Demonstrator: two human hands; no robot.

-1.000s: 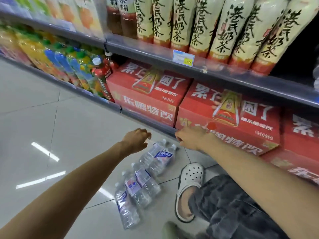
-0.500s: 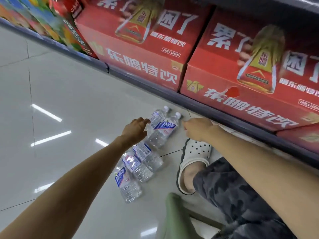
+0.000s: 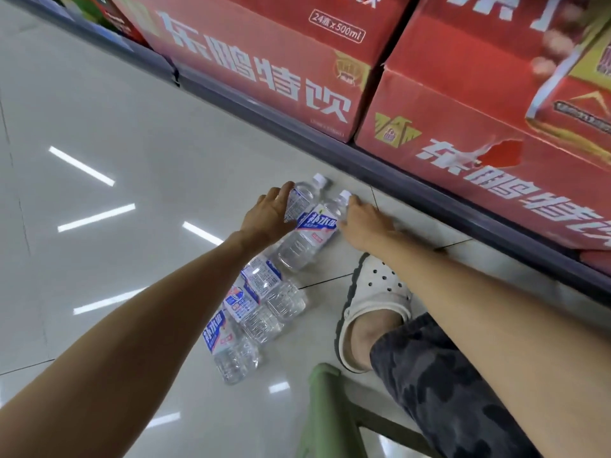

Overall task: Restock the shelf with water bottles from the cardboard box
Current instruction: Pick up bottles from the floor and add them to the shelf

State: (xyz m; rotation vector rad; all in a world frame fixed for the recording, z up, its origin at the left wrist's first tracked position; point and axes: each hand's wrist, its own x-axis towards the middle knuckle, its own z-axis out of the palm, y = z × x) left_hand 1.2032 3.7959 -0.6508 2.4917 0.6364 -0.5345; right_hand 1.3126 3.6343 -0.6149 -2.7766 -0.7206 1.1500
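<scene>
Five clear plastic water bottles with blue-and-white labels lie on their sides on the glossy pale tiled floor (image 3: pixel 125 133). The two farthest (image 3: pixel 305 198) (image 3: pixel 309 238) rest side by side, white caps pointing toward the dark base edge of the shelf (image 3: pixel 429 190). The other three (image 3: pixel 276 290) (image 3: pixel 254 314) (image 3: pixel 229 348) lie packed together in a slanting row nearer, touching one another, all capped and full.

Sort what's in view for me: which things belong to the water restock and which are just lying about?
Job:
- two far water bottles lying on the floor, left hand and right hand reaching onto them
- three near water bottles lying on the floor
- bottom shelf edge

Not the job:
- red drink cartons on the shelf
- white clog
- green stool
</scene>
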